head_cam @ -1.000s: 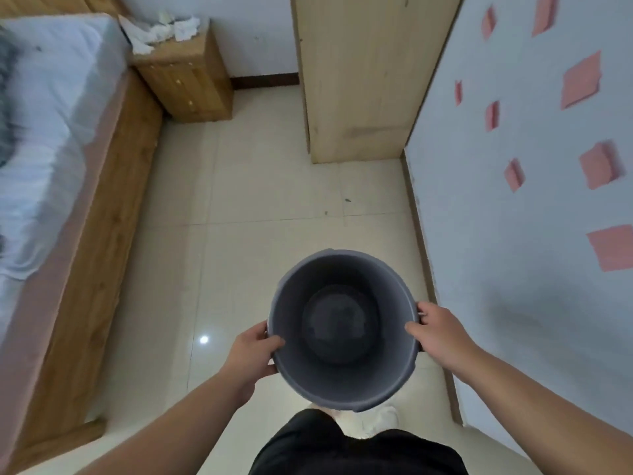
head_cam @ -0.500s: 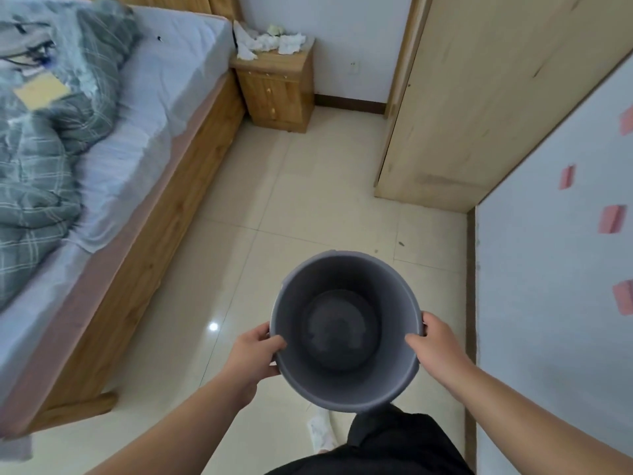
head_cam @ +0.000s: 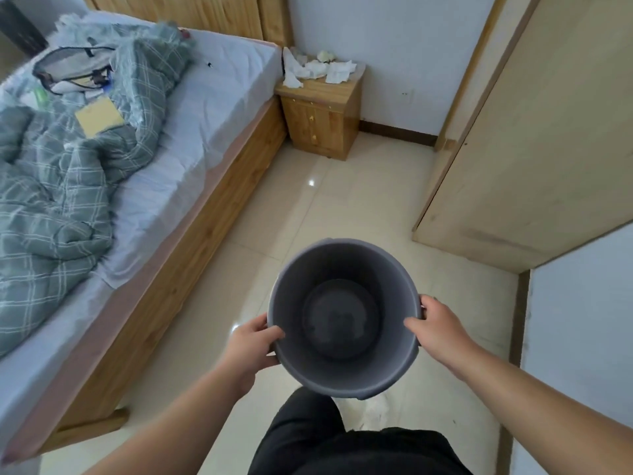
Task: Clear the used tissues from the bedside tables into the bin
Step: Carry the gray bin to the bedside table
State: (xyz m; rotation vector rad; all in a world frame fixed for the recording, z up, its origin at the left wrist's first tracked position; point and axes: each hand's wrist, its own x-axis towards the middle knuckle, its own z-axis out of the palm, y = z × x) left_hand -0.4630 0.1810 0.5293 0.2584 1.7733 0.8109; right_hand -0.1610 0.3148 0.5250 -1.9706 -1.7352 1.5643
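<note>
I hold a round grey bin [head_cam: 294,286] in front of me above the floor, its inside empty. My left hand [head_cam: 251,341] grips its left rim and my right hand [head_cam: 436,325] grips its right rim. Far ahead, a wooden bedside table [head_cam: 322,121] stands between the bed and the wall. Several crumpled white tissues [head_cam: 317,68] lie heaped on its top.
A wood-framed bed [head_cam: 191,214] with a green checked quilt [head_cam: 58,186] and loose items runs along the left. A pale wooden wardrobe [head_cam: 520,142] juts out on the right. Glossy beige floor tiles [head_cam: 342,200] lead between them toward the table.
The view has swung left and lifted, bringing more of the bed into sight and the bedside table toward the centre. Both hands keep the same hold on the bin.
</note>
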